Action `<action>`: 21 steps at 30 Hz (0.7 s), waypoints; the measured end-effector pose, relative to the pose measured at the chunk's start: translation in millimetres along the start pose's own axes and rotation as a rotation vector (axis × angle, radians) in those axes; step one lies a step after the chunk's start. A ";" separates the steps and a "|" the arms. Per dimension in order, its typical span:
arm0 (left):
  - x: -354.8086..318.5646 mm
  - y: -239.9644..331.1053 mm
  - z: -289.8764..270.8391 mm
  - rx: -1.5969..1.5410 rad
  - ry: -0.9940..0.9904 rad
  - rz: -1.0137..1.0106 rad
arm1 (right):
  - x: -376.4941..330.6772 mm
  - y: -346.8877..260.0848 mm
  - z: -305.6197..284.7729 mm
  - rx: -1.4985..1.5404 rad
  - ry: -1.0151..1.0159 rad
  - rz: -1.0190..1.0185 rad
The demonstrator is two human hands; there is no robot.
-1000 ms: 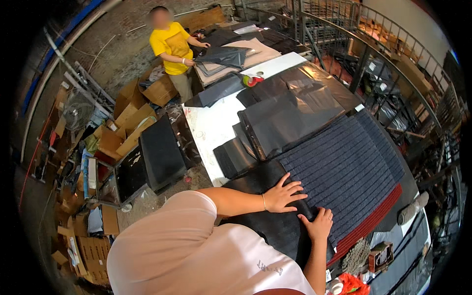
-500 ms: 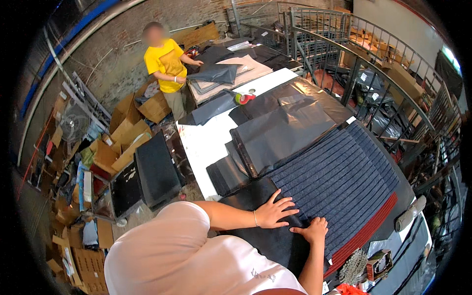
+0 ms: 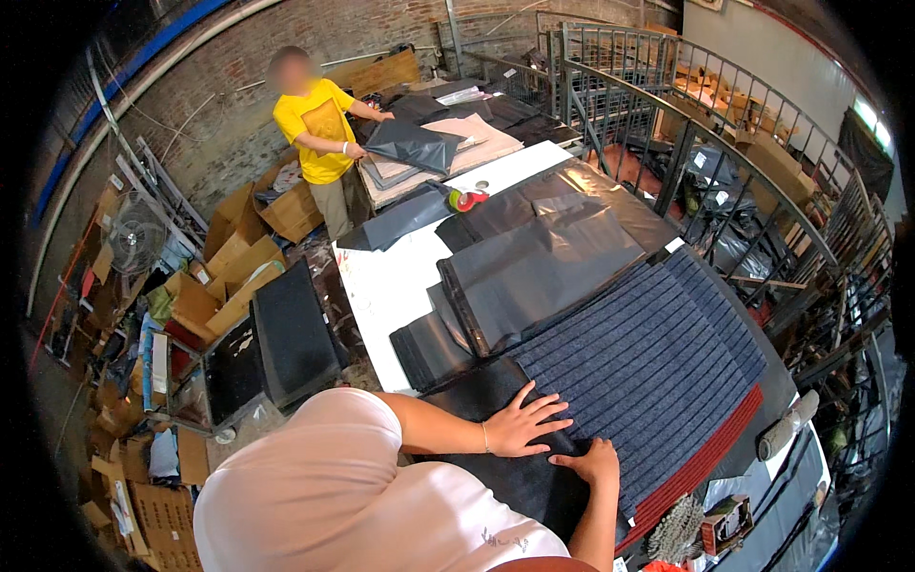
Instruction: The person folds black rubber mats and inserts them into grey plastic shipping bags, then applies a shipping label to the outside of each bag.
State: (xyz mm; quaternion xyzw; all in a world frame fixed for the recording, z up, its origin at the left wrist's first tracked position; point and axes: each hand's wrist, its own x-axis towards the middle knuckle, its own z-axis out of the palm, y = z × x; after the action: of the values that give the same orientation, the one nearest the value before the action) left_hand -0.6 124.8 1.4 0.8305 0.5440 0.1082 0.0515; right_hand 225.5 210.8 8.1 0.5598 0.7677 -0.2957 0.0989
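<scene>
On the far left, cardboard boxes [image 3: 214, 276] lie in a heap on the floor beside a standing fan [image 3: 136, 238]. Nearer the counter, a dark flat mat [image 3: 291, 329] leans on a low cart. At the far end a person in a yellow shirt [image 3: 319, 129] handles a grey plastic bag [image 3: 415, 145] over a stack of sheets.

The white counter [image 3: 381, 286] runs from there toward the near side. On it lies a pile of grey plastic bags [image 3: 543, 262], and just right of and nearer than that pile lies the ribbed grey mat [image 3: 648, 367] with a red stripe along its right edge. Its long axis runs from the near left to the far right, slanting away from the wearer.

The left hand [image 3: 519, 427] rests flat on the mat's near left corner, fingers [image 3: 553, 410] spread and released, pointing right along the ribs. The right hand [image 3: 593, 462] sits just right of it and a little nearer, its fingers curled over the mat's near edge; whether they pinch that edge I cannot tell. Both hands touch the mat at its near end, so nearly all of it stretches away to their right and farther off. The left hand lies farther onto the ribbed face; the right is at the edge.

On the right, a metal railing [image 3: 724, 124] borders the counter.
</scene>
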 end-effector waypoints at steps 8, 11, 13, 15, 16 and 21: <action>-5.4 -0.8 4.6 -0.020 0.026 -0.009 | 6.5 -4.8 -13.1 0.119 -0.187 -0.015; -6.1 1.2 5.8 -0.021 0.036 -0.017 | 3.7 -2.9 -12.5 0.155 -0.196 -0.020; -3.0 -0.6 6.4 -0.025 0.039 -0.012 | -7.6 -9.6 -18.6 0.147 -0.142 -0.053; -2.2 -0.2 8.1 -0.004 0.056 -0.014 | -9.4 -4.5 -7.3 0.152 -0.069 -0.061; -2.5 0.0 8.1 0.001 0.049 -0.023 | -12.5 -5.6 -8.2 0.157 -0.046 -0.091; -5.0 2.4 1.9 0.063 0.125 -0.050 | 12.3 -0.4 7.7 0.130 -0.157 -0.011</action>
State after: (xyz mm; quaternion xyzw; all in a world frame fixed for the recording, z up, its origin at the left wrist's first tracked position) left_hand 0.1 119.3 -0.6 0.8096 0.5697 0.1413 -0.0058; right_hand 219.4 216.2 -3.9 0.5360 0.7398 -0.3884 0.1208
